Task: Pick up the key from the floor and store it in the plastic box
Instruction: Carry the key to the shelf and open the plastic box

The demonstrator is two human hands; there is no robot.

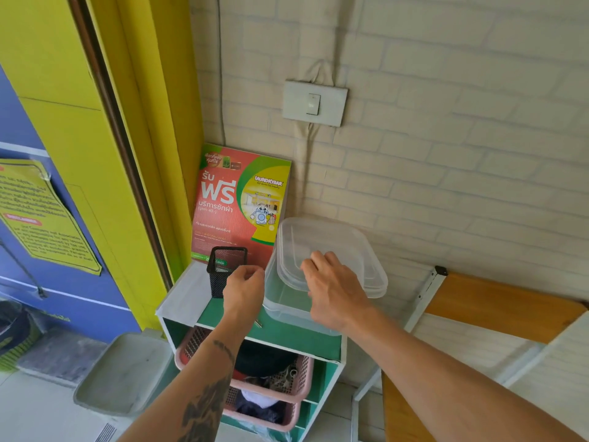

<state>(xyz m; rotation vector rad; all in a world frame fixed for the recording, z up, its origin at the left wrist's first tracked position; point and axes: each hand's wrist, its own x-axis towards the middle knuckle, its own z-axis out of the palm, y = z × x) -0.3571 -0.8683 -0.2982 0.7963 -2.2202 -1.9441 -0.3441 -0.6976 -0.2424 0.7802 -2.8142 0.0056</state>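
Lid [328, 250] lifted and tilted by right hand [334, 288], fingers on its top, so plastic box [287, 301] on shelf is open at 9 o'clock. Left hand [243, 290] curled closed there; key [258, 323] apparently hanging beneath, ready for drop.

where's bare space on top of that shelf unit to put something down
Bare: the white strip of the shelf top left of the mesh pen holder. Crowded: the right side, filled by the plastic box, whose lid the right hand lifts; the left hand hovers between.
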